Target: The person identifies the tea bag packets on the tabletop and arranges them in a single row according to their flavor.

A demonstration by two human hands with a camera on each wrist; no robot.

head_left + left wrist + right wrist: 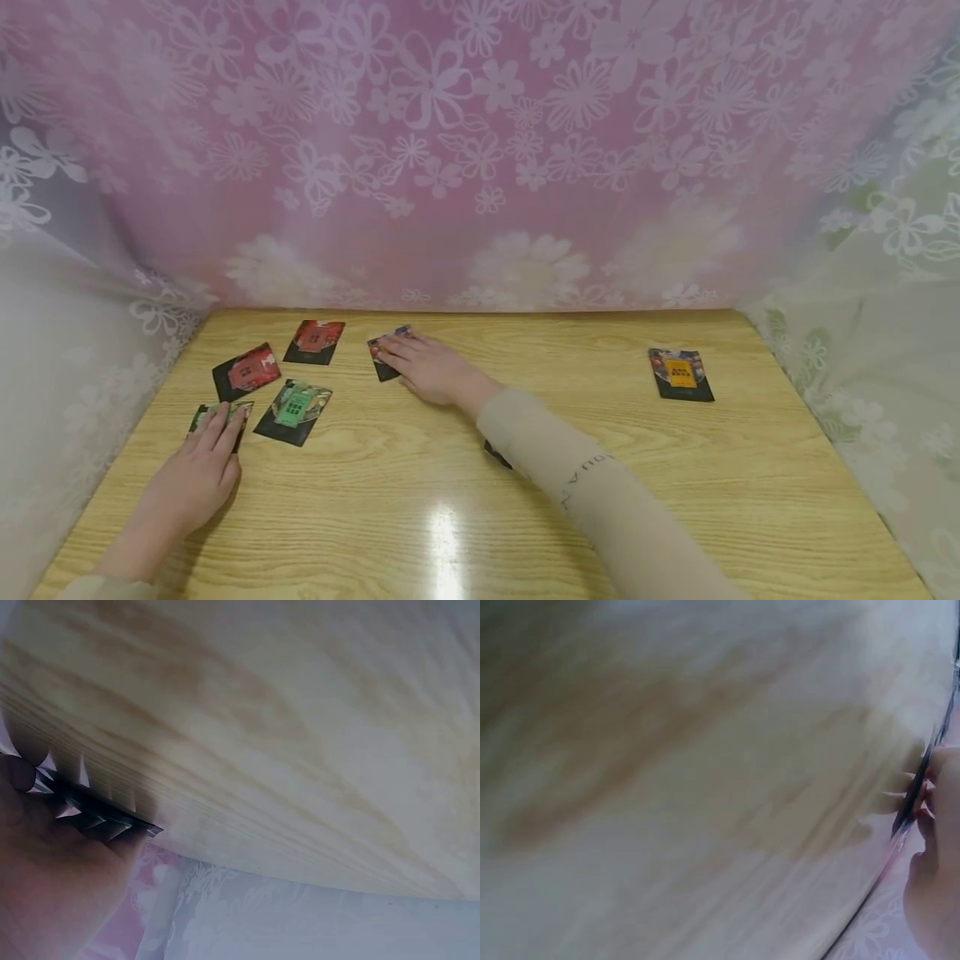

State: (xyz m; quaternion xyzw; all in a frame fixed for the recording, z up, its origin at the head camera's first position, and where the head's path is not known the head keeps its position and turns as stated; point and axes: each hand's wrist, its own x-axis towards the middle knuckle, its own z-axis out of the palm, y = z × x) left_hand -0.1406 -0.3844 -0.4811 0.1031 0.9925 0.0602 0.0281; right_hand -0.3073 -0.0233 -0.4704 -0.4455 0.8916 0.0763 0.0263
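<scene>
The right hand (431,367) lies palm down on a dark, multicoloured packet (377,360) near the far edge of the desk (750,483), left of the middle. Its fingers are extended over the packet and not curled round it, and they reach toward the left edge. The packet sits directly beneath the fingertips, with a strip of it showing on the left side. Its long axis appears to run from the far edge toward the near edge, slightly turned, so the fingers lie across it. In my judgement that crossing is the relation to watch, since the hand bears on the packet from the right.

The packet with the orange label (681,375) is well apart, toward the far right corner, its long axis also roughly far to near. Another dark packet (497,454) shows only partly beside the right sleeve (637,517), nearer the middle.

The left hand (191,483) is flat too, its fingers straight on a green-and-black packet (248,410) by the left edge, and it is the nearer hand to the green-labelled packet (292,412) just to its right. Beyond these, toward the far left corner, lie a tilted red packet (246,372) and a straighter red packet (314,342).
</scene>
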